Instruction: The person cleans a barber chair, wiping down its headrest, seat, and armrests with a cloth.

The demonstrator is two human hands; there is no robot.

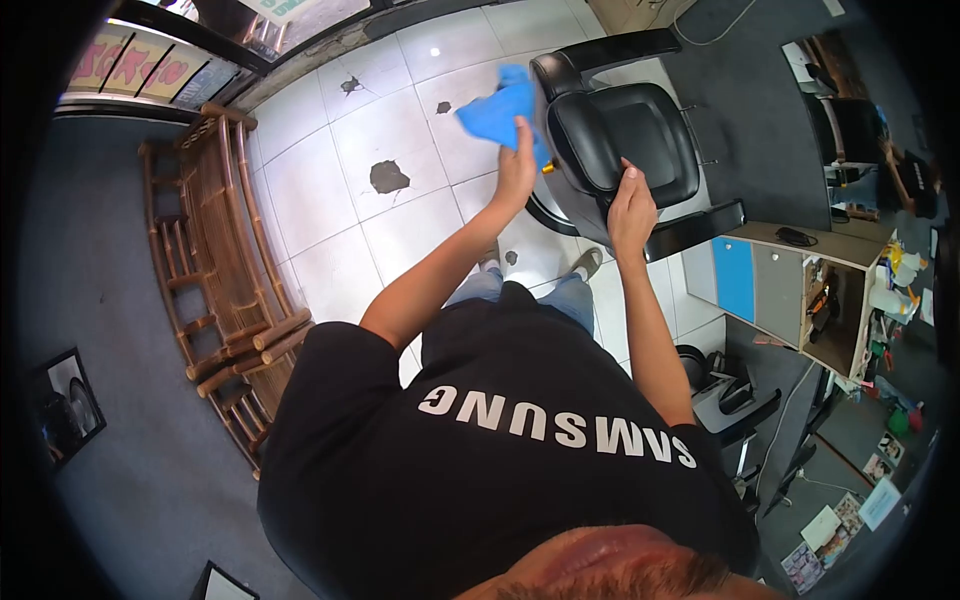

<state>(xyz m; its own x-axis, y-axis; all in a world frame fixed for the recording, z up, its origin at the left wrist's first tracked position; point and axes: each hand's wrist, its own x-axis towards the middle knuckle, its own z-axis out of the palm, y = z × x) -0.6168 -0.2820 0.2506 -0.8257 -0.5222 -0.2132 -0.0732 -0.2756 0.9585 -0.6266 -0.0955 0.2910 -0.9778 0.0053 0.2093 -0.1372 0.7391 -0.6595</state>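
Observation:
My left hand [515,178] is closed on a blue cloth [498,112], which spreads out beyond my fingers beside the back of a black barber chair [645,130]. The cloth is slightly blurred. My right hand [632,212] grips the near edge of the chair's padded backrest [583,142], thumb and fingers around it. Part of that grip is hidden behind the hand. A small gold-coloured knob [548,168] shows on the chair's back, close to my left hand.
A bamboo bench [225,260] lines the left wall. White floor tiles [310,190] have broken dark patches. On the right stands a cabinet [745,285] with a blue door, beside a cluttered counter. Another chair [735,395] is at lower right. A mirror [860,120] hangs on the wall.

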